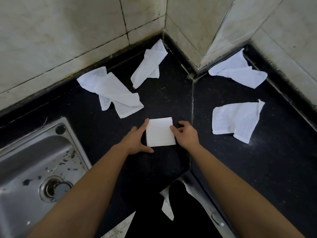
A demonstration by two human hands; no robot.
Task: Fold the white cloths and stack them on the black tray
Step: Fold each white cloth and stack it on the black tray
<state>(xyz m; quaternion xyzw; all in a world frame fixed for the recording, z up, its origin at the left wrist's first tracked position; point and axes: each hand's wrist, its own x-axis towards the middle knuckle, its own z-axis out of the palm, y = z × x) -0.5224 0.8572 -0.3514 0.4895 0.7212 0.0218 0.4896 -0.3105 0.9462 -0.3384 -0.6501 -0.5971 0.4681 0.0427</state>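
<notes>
L hand (139,140) is spread. Its index finger (144,126) runs straight along the 9 o'clock edge of the folded cloth (160,132) and the thumb stretches out by the near-left corner. It's touching, not gripping, prob. to square the edges. R hand (187,134) sits at the cloth's 3 o'clock edge w/ fingers curled and one tip on the upper right corner. Can't tell if it pinches the edge or just nudges it. W/ a hand on each side, my guess is they're aligning and settling the cloth.

The folded cloth is a small neat square, lying flat on the black tabletop (171,93) close in front of the person. The black tray can't be made out for sure. A darker patch under the cloth and toward 6 o'clock may be it, but it's black on black.

Four loose cloths ring the folded one, all rumpled and well apart:
- 10 o'clock cloth (111,93)
- 12 o'clock cloth (149,64), up by the tiled wall (68,31)
- 2 o'clock cloth (238,73)
- 3 o'clock cloth (236,121)

They're spread out like that prob. so each can be taken singly. A steel sink (34,169) sits at 8 o'clock.

Approx one of five done. The 3 or 10 o'clock cloth looks the easiest next reach.
</notes>
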